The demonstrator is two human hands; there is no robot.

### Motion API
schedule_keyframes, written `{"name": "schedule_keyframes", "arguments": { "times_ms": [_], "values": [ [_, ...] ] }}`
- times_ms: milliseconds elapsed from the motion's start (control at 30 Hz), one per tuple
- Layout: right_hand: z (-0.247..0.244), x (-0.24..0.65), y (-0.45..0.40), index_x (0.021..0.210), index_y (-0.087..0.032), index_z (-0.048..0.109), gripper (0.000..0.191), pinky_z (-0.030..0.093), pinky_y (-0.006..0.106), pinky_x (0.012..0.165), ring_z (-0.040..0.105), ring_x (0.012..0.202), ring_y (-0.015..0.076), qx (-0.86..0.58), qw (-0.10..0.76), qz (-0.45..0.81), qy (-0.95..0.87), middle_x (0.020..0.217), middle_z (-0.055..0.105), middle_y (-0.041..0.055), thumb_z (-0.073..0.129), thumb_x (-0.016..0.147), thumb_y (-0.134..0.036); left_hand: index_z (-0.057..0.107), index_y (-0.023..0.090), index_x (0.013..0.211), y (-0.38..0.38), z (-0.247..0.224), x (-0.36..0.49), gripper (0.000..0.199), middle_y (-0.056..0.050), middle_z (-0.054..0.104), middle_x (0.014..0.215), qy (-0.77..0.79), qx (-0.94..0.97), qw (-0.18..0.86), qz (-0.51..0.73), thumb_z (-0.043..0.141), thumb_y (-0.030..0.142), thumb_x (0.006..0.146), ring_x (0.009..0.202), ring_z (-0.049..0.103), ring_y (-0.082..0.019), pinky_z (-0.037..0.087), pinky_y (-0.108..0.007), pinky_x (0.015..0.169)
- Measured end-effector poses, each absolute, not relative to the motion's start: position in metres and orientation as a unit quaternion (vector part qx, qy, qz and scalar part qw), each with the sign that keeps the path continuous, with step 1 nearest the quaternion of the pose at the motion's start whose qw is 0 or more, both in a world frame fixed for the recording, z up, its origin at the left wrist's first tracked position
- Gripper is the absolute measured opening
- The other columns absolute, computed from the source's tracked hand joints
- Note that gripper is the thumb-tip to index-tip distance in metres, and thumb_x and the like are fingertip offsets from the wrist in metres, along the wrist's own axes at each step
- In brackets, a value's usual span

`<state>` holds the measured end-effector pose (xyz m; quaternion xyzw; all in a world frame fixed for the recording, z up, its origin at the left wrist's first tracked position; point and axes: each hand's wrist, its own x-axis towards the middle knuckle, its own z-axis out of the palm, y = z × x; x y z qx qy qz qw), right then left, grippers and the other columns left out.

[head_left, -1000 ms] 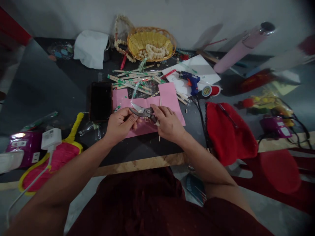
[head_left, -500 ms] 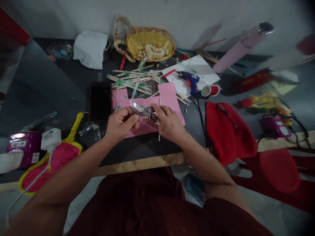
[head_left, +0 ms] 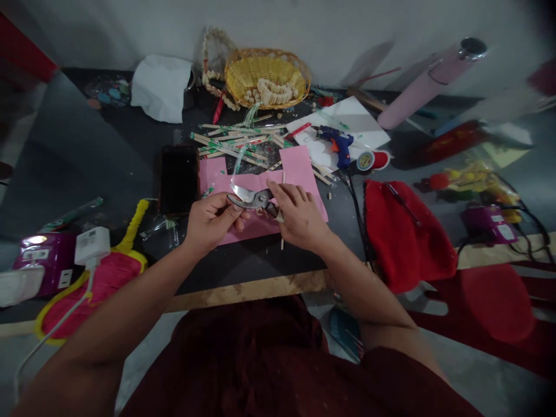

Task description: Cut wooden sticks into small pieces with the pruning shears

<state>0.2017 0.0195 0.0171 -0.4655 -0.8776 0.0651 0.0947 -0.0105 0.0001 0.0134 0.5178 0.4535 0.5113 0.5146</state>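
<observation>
My right hand (head_left: pixel 299 219) is closed around the dark handles of a pair of pruning shears (head_left: pixel 259 199). Its blades point left and stand slightly apart. Close to the blade tips, the fingers of my left hand (head_left: pixel 212 219) are pinched together; whatever they hold is too small to make out. A thin pale stick (head_left: pixel 282 243) passes under my right hand, and I cannot tell whether that hand grips it. Beneath both hands lies pink paper (head_left: pixel 299 165) with small cut bits on it.
Behind the paper are several wrapped chopsticks (head_left: pixel 230 142) and a yellow basket (head_left: pixel 243 69) holding beadlike pieces. A phone (head_left: pixel 179 179) lies left. To the right are a blue glue gun (head_left: pixel 341 145), a red thread spool (head_left: pixel 380 160), a red cloth (head_left: pixel 403 243) and a pink bottle (head_left: pixel 417 95).
The view has shifted very slightly. Both hands and the shears stay in nearly the same place, with only a small movement of my left fingers at the blade tips.
</observation>
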Motion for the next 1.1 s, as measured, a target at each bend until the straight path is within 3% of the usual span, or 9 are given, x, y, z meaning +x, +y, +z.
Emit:
{"name": "schedule_keyframes", "arguments": {
  "times_ms": [267, 667, 1100],
  "values": [
    [0.0116, 0.2024, 0.0194, 0.145, -0.020, 0.033, 0.062, 0.046, 0.043, 0.087, 0.051, 0.108, 0.0285, -0.463, 0.113, 0.071, -0.876, 0.124, 0.054, 0.0129, 0.049, 0.085, -0.017, 0.066, 0.014, 0.075, -0.0002, 0.0137, -0.0107, 0.024, -0.005, 0.070, 0.067, 0.453, 0.495, 0.543, 0.504, 0.070, 0.037, 0.080, 0.044, 0.058, -0.009, 0.048, -0.020, 0.044],
    [0.0115, 0.2000, 0.0201, 0.145, -0.019, 0.032, 0.064, 0.046, 0.041, 0.087, 0.050, 0.109, 0.0280, -0.478, 0.106, 0.095, -0.867, 0.123, 0.054, 0.0137, 0.046, 0.083, -0.013, 0.068, 0.014, 0.077, 0.0017, 0.0106, -0.0105, 0.019, -0.002, 0.065, 0.061, 0.449, 0.519, 0.513, 0.516, 0.071, 0.033, 0.080, 0.050, 0.058, -0.009, 0.049, -0.020, 0.051],
    [0.0139, 0.2048, 0.0224, 0.148, -0.018, 0.027, 0.076, 0.043, 0.043, 0.086, 0.046, 0.112, 0.0301, -0.461, 0.103, 0.067, -0.879, 0.129, 0.050, 0.0139, 0.052, 0.076, -0.014, 0.066, 0.013, 0.075, 0.0023, 0.0135, -0.0125, 0.024, -0.004, 0.069, 0.065, 0.451, 0.524, 0.519, 0.502, 0.069, 0.036, 0.081, 0.045, 0.058, -0.009, 0.050, -0.020, 0.045]
  ]
}}
